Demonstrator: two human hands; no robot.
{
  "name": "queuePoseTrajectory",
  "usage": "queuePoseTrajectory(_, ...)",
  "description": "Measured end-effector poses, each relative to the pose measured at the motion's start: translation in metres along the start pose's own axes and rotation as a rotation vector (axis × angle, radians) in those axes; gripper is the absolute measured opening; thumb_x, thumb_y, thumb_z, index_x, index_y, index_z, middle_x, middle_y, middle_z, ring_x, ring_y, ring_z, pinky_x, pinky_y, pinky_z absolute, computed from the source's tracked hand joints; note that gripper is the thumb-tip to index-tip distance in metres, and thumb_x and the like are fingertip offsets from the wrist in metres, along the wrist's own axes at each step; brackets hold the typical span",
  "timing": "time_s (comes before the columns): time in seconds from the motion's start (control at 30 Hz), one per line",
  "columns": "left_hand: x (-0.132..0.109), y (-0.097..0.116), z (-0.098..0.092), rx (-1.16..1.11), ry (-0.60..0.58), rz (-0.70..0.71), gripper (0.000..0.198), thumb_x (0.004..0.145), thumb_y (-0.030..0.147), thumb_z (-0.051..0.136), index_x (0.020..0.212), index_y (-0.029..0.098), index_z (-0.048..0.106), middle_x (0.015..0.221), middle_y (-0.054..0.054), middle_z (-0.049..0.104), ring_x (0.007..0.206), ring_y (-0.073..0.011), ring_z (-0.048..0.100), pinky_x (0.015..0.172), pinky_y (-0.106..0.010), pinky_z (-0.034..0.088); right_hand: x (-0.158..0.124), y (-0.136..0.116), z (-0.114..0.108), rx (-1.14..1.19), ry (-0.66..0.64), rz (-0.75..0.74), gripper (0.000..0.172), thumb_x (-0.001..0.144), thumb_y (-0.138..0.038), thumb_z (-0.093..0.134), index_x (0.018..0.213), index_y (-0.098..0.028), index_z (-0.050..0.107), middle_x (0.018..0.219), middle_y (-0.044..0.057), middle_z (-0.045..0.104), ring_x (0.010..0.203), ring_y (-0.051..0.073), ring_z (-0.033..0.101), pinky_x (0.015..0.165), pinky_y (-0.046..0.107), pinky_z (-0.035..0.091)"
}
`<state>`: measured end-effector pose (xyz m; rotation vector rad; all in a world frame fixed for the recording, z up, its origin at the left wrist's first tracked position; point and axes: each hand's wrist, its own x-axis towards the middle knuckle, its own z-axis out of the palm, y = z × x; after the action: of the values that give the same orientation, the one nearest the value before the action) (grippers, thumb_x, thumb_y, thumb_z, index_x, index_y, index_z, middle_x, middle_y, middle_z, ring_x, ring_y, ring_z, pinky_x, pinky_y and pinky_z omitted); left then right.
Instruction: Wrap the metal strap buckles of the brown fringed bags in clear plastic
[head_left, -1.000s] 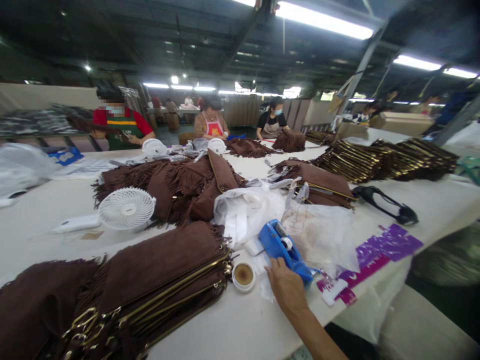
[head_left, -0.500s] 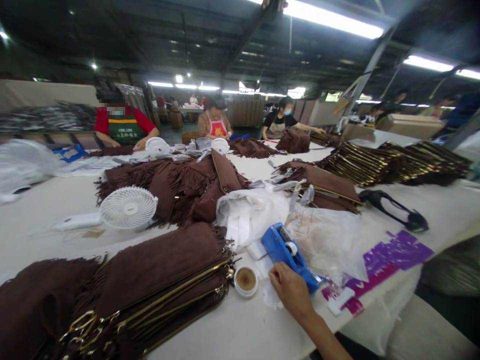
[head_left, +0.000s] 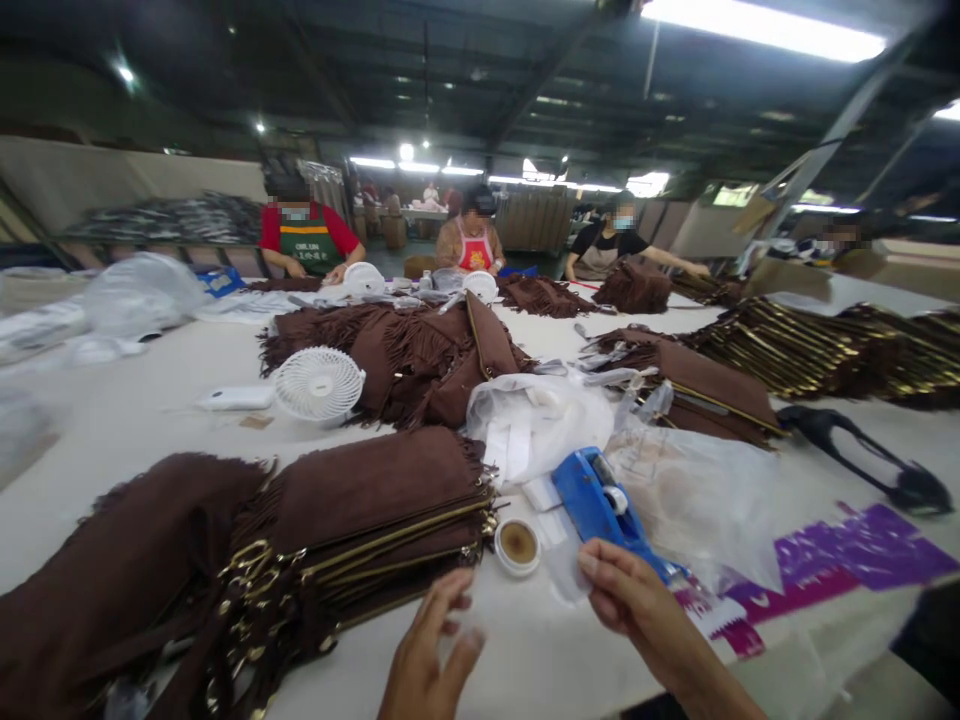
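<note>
My right hand is closed in a pinch beside the blue tape dispenser. A small translucent plastic piece hangs at its fingertips; whether it is a bag or a sheet I cannot tell. My left hand is open, thumb apart from the fingers, and holds nothing. It is over the table in front of a stack of brown fringed bags with gold zippers and clasps. Between the hands, a little farther off, a round white tub holds a brownish substance.
A white fan lies before a heap of brown fringed bags. Crumpled clear plastic, purple packaging and a black strap-like object are on the right. Three people work across the table.
My left hand has come into view from below. My right hand has lifted slightly, with the translucent plastic piece now at its fingertips. The camera view has turned left.
</note>
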<state>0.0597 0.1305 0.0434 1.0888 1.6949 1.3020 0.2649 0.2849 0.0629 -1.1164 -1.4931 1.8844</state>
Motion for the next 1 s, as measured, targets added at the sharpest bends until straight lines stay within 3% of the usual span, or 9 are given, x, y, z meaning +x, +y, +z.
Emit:
queuePoseTrajectory(0.07, 0.014, 0.012, 0.006, -0.152, -0.071, 0.022, 0.055, 0.078, 0.041, 0.064, 0.128, 0.025, 0.051, 0.136, -0.01, 0.052, 0.115, -0.0232, 0.053, 0.095, -0.034, 0.044, -0.012, -0.004, 0.02, 0.104, -0.099, 0.052, 0.031, 0.083, -0.046, 0.061, 0.075, -0.019, 0.048, 0.052, -0.01, 0.03, 0.044, 0.005, 0.019, 0.043, 0.023, 0.01)
queuePoseTrajectory(0.17, 0.022, 0.014, 0.011, -0.381, -0.235, -0.135, 0.035, 0.067, 0.039, 0.073, 0.09, 0.014, 0.067, 0.086, -0.007, 0.068, 0.079, -0.019, 0.059, 0.072, -0.029, 0.045, -0.018, 0.001, 0.044, 0.127, -0.178, 0.076, 0.029, 0.084, -0.045, 0.06, 0.078, -0.018, 0.05, 0.052, -0.01, 0.032, 0.043, 0.005, 0.019, 0.043, 0.023, 0.011)
queuePoseTrajectory(0.27, 0.014, 0.001, 0.006, -0.42, -0.153, -0.261, 0.021, 0.062, 0.03, 0.073, 0.063, 0.014, 0.06, 0.058, 0.002, 0.057, 0.057, -0.0116, 0.046, 0.057, -0.024, 0.035, -0.016, 0.014, 0.06, 0.021, -0.165, 0.075, 0.032, 0.087, -0.051, 0.053, 0.089, -0.019, 0.052, 0.049, -0.009, 0.039, 0.044, 0.006, 0.026, 0.043, 0.021, 0.017)
queuePoseTrajectory(0.37, -0.003, -0.01, -0.006, -0.321, -0.058, -0.264, 0.011, 0.065, 0.023, 0.067, 0.063, 0.015, 0.059, 0.057, 0.003, 0.056, 0.058, -0.0118, 0.046, 0.057, -0.024, 0.033, -0.012, 0.032, 0.075, -0.091, -0.245, 0.085, 0.039, 0.084, -0.057, 0.054, 0.095, -0.02, 0.052, 0.051, -0.008, 0.043, 0.045, 0.008, 0.032, 0.044, 0.021, 0.023)
queuePoseTrajectory(0.57, -0.048, -0.034, -0.038, 0.039, 0.074, -0.229, 0.015, 0.076, 0.028, 0.057, 0.067, 0.018, 0.063, 0.061, 0.001, 0.062, 0.06, -0.0151, 0.055, 0.055, -0.025, 0.032, -0.003, 0.063, 0.121, -0.474, -0.293, -0.028, 0.042, 0.08, -0.059, 0.054, 0.064, -0.02, 0.05, 0.05, -0.007, 0.039, 0.049, 0.01, 0.037, 0.048, 0.023, 0.028)
queuePoseTrajectory(0.67, -0.075, -0.057, -0.058, -0.132, 0.064, -0.321, 0.032, 0.081, 0.045, 0.053, 0.068, 0.016, 0.062, 0.06, -0.003, 0.064, 0.055, -0.0141, 0.052, 0.052, -0.025, 0.032, -0.006, 0.075, 0.156, -0.571, -0.378, -0.063, 0.041, 0.082, -0.057, 0.049, 0.063, -0.021, 0.049, 0.053, -0.005, 0.045, 0.052, 0.012, 0.042, 0.052, 0.023, 0.032)
queuePoseTrajectory(0.8, -0.105, -0.089, -0.086, -0.562, 0.036, -0.395, 0.055, 0.059, 0.062, 0.073, 0.083, 0.014, 0.058, 0.068, -0.005, 0.067, 0.055, -0.0122, 0.054, 0.054, -0.024, 0.035, -0.014, 0.086, 0.205, -0.61, -0.527, -0.111, 0.033, 0.083, -0.047, 0.051, 0.064, -0.021, 0.05, 0.057, -0.004, 0.053, 0.057, 0.013, 0.047, 0.054, 0.022, 0.034)
queuePoseTrajectory(0.93, -0.117, -0.115, -0.106, -0.596, 0.073, -0.409, 0.055, 0.054, 0.059, 0.079, 0.074, 0.018, 0.048, 0.054, 0.001, 0.062, 0.044, -0.0101, 0.05, 0.047, -0.022, 0.031, -0.009, 0.083, 0.235, -0.568, -0.619, -0.157, 0.026, 0.083, -0.039, 0.053, 0.066, -0.02, 0.052, 0.06, -0.004, 0.056, 0.058, 0.013, 0.051, 0.054, 0.021, 0.036)
queuePoseTrajectory(1.0, -0.119, -0.124, -0.112, -0.502, 0.122, -0.397, 0.054, 0.056, 0.064, 0.074, 0.068, 0.019, 0.047, 0.052, 0.001, 0.06, 0.043, -0.0101, 0.048, 0.046, -0.022, 0.03, 0.001, 0.074, 0.241, -0.604, -0.523, -0.187, 0.029, 0.087, -0.042, 0.049, 0.067, -0.021, 0.054, 0.058, -0.004, 0.056, 0.053, 0.013, 0.05, 0.053, 0.021, 0.037)
